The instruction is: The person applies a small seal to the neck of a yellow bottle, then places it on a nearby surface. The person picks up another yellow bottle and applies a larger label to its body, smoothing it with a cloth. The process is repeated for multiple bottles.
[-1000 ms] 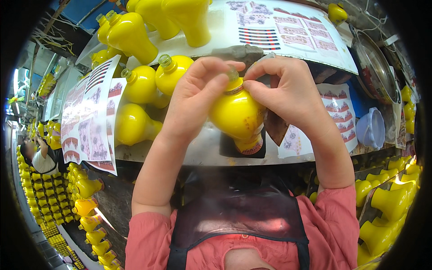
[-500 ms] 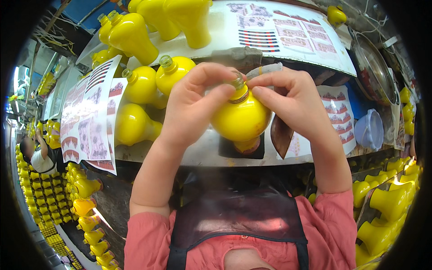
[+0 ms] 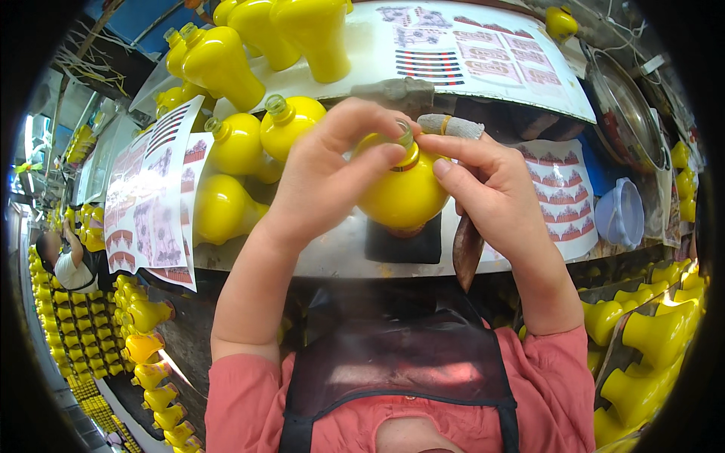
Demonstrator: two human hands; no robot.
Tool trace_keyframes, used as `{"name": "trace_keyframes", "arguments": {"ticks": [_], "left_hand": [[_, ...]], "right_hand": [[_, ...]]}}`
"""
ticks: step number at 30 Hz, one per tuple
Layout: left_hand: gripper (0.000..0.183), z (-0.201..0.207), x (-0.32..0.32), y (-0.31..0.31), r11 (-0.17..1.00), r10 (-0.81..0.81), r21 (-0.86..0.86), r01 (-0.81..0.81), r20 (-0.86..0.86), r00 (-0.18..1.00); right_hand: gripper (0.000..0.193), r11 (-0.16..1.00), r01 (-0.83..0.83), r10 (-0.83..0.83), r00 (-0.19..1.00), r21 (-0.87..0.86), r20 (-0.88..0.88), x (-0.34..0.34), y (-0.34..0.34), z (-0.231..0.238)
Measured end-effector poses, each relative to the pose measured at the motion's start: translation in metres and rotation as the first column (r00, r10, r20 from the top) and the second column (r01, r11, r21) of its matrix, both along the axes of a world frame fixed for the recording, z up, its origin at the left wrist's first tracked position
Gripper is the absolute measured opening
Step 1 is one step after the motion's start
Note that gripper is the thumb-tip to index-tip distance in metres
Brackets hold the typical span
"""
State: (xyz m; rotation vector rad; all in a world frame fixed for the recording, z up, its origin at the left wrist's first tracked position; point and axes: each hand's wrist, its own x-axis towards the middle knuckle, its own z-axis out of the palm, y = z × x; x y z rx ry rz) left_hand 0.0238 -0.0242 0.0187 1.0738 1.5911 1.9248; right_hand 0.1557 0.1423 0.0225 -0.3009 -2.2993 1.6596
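Note:
A rounded yellow bottle (image 3: 400,198) with a clear glass neck stands before me on a black pad (image 3: 402,243). My left hand (image 3: 332,167) curls around the neck, thumb and fingertips close against the glass. A dark reddish band partly shows at the base of the neck. From the right, my right hand (image 3: 491,177) reaches its index finger to the neck, its thumb near the bottle's shoulder. Below that palm sticks out a brown, pointed, blade-like tool (image 3: 467,253), apparently held by the hidden fingers. A grey cloth wrap (image 3: 451,126) with a yellowish band covers one right finger.
More yellow bottles (image 3: 236,143) crowd the left, and others (image 3: 223,64) stand on the raised white board (image 3: 362,45). Printed decal sheets (image 3: 155,196) hang at left; another sheet (image 3: 559,196) lies at right beside a pale bucket (image 3: 619,215). A person (image 3: 74,260) works far left.
The bottle has turned or tilted, so its lower end shows less and its band has shifted. My right hand has rolled, bringing the brown tool nearer and leftward and exposing the cloth-wrapped finger.

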Motion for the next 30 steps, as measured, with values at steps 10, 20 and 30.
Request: {"name": "trace_keyframes", "arguments": {"ticks": [10,20,30], "left_hand": [[0.014,0.004,-0.006,0.014,0.954,0.234,-0.176,-0.244,-0.079,0.969],[0.008,-0.01,-0.031,0.007,0.996,0.072,-0.063,-0.064,0.138,0.988],[0.009,-0.007,-0.027,0.012,0.971,0.233,-0.077,-0.226,0.103,0.967]], "right_hand": [[0.036,1.0,-0.022,0.022,1.0,-0.021,0.02,-0.002,-0.002,0.001],[0.033,0.997,-0.024,0.027,0.998,0.074,-0.048,-0.012,-0.004,-0.006],[0.032,0.985,0.032,-0.022,0.998,0.169,-0.063,-0.014,-0.01,-0.007]]}}
